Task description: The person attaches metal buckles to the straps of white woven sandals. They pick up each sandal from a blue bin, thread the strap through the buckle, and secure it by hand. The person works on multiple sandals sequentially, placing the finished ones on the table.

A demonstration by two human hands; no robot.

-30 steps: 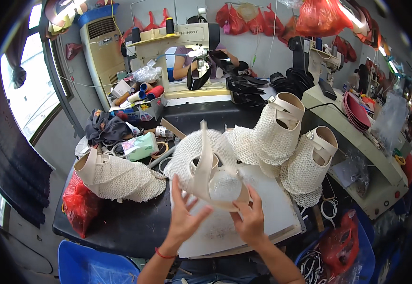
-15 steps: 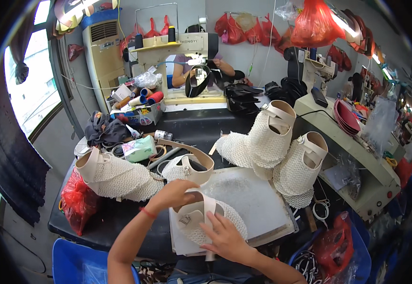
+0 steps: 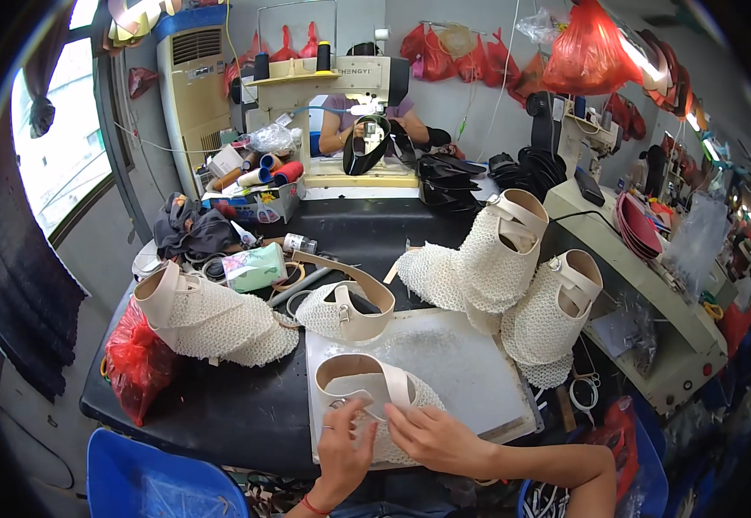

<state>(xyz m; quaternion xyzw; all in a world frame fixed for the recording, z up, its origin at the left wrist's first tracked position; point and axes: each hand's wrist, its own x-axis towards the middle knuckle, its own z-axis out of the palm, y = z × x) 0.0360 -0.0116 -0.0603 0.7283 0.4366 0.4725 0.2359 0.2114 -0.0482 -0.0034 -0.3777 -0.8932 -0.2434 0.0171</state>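
Note:
A cream woven shoe upper (image 3: 424, 394) with a smooth cream ankle band stands at the front of the pale board (image 3: 470, 354). At its near left side, my left hand (image 3: 343, 451) pinches the band's edge beside the small metal buckle. My right hand (image 3: 436, 439) is closed on the end of the cream strap that runs down over the opening. Just behind lies another cream upper (image 3: 360, 319) with a buckle and a long loose strap. The fingers partly cover the buckle and the strap end.
Nested cream uppers (image 3: 220, 318) lie left by a red bag (image 3: 136, 367); more stacks (image 3: 501, 250) stand right. Scissors (image 3: 584, 393) lie at the right edge. Blue bins (image 3: 164, 470) flank my seat. Opposite, a person works at a sewing machine (image 3: 341, 79).
My left hand has moved from the far rim of the upper to its near buckle side. My right hand has drawn back and now pinches the strap end.

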